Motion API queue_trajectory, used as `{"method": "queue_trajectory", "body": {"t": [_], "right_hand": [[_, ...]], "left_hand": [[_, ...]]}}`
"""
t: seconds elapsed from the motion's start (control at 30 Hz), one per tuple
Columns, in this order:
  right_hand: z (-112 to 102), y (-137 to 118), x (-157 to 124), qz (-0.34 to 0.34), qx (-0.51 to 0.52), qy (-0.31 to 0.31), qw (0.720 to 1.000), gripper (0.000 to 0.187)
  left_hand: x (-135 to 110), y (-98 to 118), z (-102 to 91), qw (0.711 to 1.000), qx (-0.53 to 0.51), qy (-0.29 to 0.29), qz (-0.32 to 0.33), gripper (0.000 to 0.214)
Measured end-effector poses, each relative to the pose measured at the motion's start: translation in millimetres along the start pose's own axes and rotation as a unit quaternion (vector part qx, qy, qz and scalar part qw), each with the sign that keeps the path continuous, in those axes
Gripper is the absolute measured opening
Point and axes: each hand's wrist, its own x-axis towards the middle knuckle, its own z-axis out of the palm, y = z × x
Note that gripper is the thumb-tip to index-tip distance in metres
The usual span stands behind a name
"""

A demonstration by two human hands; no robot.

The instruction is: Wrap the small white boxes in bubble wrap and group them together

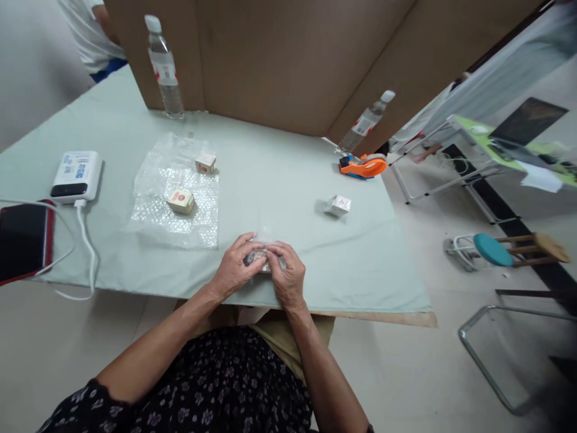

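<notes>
Near the table's front edge, my left hand (237, 263) and my right hand (286, 269) close round one small bundle (258, 260). It looks like something wrapped in clear plastic; my fingers cover most of it, and its contents cannot be made out. Both thumbs press on its near side. To the left lies a sheet of bubble wrap (202, 219), bearing a small cream box (181, 202) and, at its right edge, another small box (205, 163). A small whitish box (339, 205), seemingly wrapped in clear plastic, sits to the right of my hands.
An orange tape dispenser (364, 166) and a water bottle (366, 122) stand at the back right, another bottle (164, 71) at the back left. Brown cardboard (279, 60) walls the far side. A power bank (77, 175) with its cable and a phone (24, 240) lie left.
</notes>
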Motion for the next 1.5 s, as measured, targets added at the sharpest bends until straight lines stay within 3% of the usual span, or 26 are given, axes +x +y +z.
{"method": "queue_trajectory", "body": {"t": [0.2, 0.27, 0.43, 0.53, 0.6, 0.67, 0.77, 0.87, 0.97, 1.07, 1.17, 1.27, 1.37, 1.5], "right_hand": [[3, 2, -3, 0.004, 0.007, 0.019, 1.000, 0.011], [4, 3, -5, 0.025, 0.006, 0.032, 0.999, 0.009], [7, 3, -6, 0.072, 0.035, 0.047, 0.996, 0.039], [3, -1, -3, 0.067, 0.038, 0.018, 0.997, 0.015], [-4, -3, 0, 0.046, 0.045, -0.012, 0.998, 0.010], [-15, -4, 1, 0.019, 0.056, -0.064, 0.996, 0.016], [-30, -1, 0, -0.024, 0.043, -0.167, 0.985, 0.044], [-36, 3, -1, -0.030, 0.006, -0.200, 0.979, 0.057], [-33, 7, 3, -0.007, 0.005, -0.189, 0.982, 0.049], [-30, 10, 10, 0.049, 0.040, -0.183, 0.981, 0.044], [-30, 10, 13, 0.141, 0.106, -0.202, 0.963, 0.044], [-31, 10, 15, 0.204, 0.169, -0.232, 0.936, 0.045], [-33, 10, 21, 0.215, 0.186, -0.251, 0.925, 0.043], [-28, 11, 33, 0.241, 0.208, -0.224, 0.921, 0.035]], "left_hand": [[0, 6, 4.7, 0.999, -0.033, 0.016, -0.012, 0.019], [-1, 7, 5.9, 0.998, -0.044, 0.019, -0.050, 0.031], [-1, 9, 6.7, 0.993, -0.084, 0.006, -0.087, 0.067], [0, 8, 5.3, 0.993, -0.079, -0.005, -0.090, 0.067], [0, 6, 4.3, 0.993, -0.074, -0.007, -0.093, 0.066], [1, 5, 3.8, 0.992, -0.076, -0.011, -0.101, 0.064], [2, 4, 4.1, 0.989, -0.089, -0.017, -0.116, 0.063], [8, 4, 3.8, 0.986, -0.098, -0.027, -0.133, 0.051], [15, 4, -0.9, 0.980, -0.110, -0.063, -0.151, 0.039], [20, 3, -10.1, 0.961, -0.161, -0.141, -0.173, 0.051], [21, 6, -19.3, 0.933, -0.221, -0.201, -0.200, 0.064], [19, 10, -24.0, 0.913, -0.268, -0.204, -0.227, 0.059], [20, 10, -24.2, 0.895, -0.311, -0.200, -0.252, 0.056], [21, 7, -22.5, 0.891, -0.328, -0.190, -0.248, 0.052]]}}
